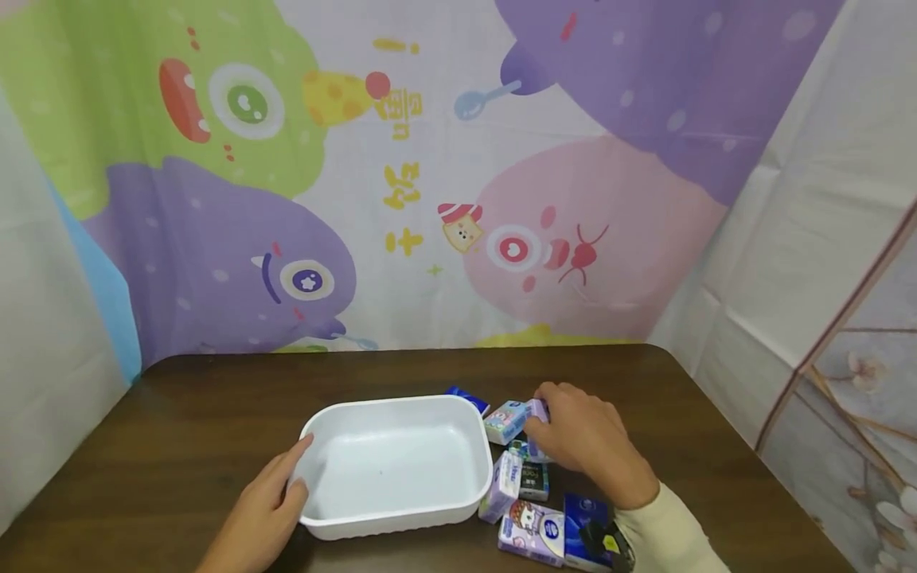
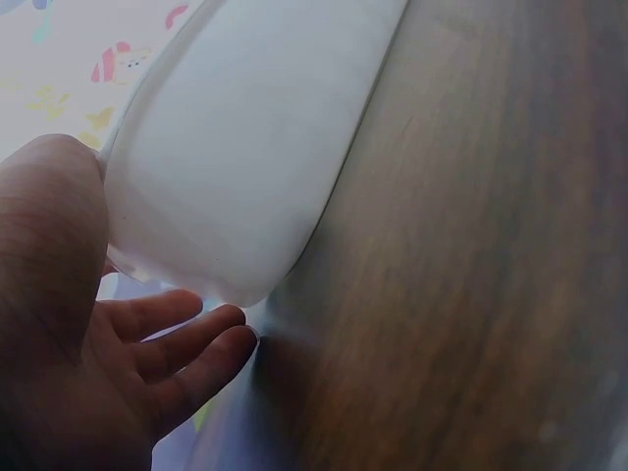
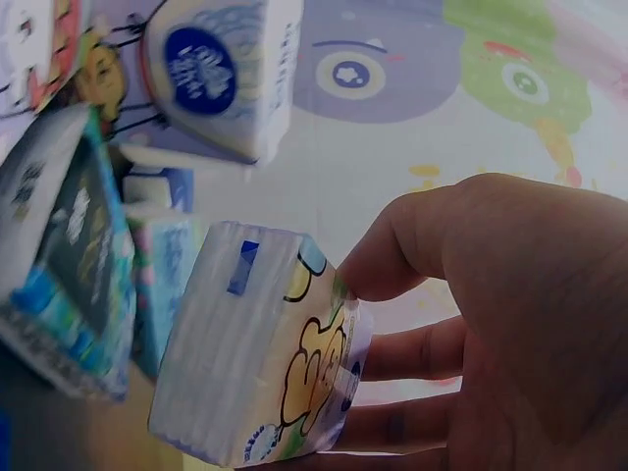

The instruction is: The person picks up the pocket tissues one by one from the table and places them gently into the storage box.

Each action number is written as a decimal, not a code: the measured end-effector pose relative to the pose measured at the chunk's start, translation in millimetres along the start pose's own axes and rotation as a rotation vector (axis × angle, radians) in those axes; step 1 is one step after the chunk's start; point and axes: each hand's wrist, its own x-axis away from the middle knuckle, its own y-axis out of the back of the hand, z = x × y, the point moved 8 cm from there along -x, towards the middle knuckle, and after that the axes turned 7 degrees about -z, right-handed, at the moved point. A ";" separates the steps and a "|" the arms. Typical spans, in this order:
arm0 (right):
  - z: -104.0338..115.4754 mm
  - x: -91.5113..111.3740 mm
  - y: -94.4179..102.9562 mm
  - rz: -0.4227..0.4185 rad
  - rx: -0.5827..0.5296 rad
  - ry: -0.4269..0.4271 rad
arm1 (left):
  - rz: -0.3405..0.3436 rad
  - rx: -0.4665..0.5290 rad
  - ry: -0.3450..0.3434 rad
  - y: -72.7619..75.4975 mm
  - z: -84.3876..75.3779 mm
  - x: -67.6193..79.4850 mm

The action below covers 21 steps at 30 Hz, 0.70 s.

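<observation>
A white plastic basin [image 1: 397,521] stands on the table. My left hand [image 1: 265,497] rests against its left end, thumb and index finger touching the wall near the rim. In the left wrist view the other fingers [image 2: 186,368] lie loosely beside the basin's outer wall [image 2: 235,147]. To the right of the basin, my right hand [image 1: 583,434] pinches a light purple tissue pack [image 3: 260,353] with a yellow cartoon on its side. Below and around that hand lie a blue cartoon pack [image 1: 505,422], a black pack [image 1: 533,481] and an upright purple pack [image 1: 501,485].
A purple cartoon pack [image 1: 532,532] and a dark blue pack [image 1: 586,529] lie near the table's front. Another blue pack [image 1: 469,397] sits behind the basin's right corner. A cartoon-printed curtain [image 1: 430,310] hangs behind the brown table [image 1: 215,398].
</observation>
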 end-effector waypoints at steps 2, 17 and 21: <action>3.6 -1.1 1.4 0.002 -0.007 0.003 | 0.017 -0.005 0.025 -1.6 1.1 0.6; 20.7 -4.8 7.9 -0.026 -0.050 0.009 | 0.009 -0.004 0.025 -2.9 2.4 2.2; 25.9 -5.8 14.2 -0.068 -0.066 0.027 | -0.018 0.014 -0.012 -0.4 -1.7 1.0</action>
